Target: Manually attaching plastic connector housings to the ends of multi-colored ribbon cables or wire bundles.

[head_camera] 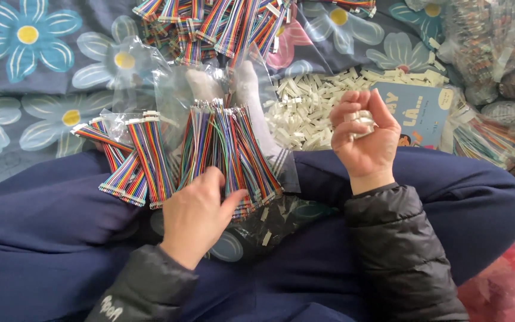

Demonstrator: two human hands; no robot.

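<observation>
My left hand (201,211) rests on a fanned bunch of rainbow ribbon cables (227,149) lying across my lap, fingers pinching at their lower ends. My right hand (365,134) is raised to the right, curled around a handful of small white plastic connectors (362,122). A second, smaller group of rainbow cables (132,161) lies to the left on my dark blue trouser leg. A heap of loose white connectors (311,104) sits just beyond my right hand on the flowered cloth.
More rainbow cable bundles (222,24) pile up at the top centre, partly in clear plastic bags (174,83). A blue booklet (415,113) lies right of the connector heap. Bagged cables (490,137) crowd the right edge; a pink bag (508,286) is at lower right.
</observation>
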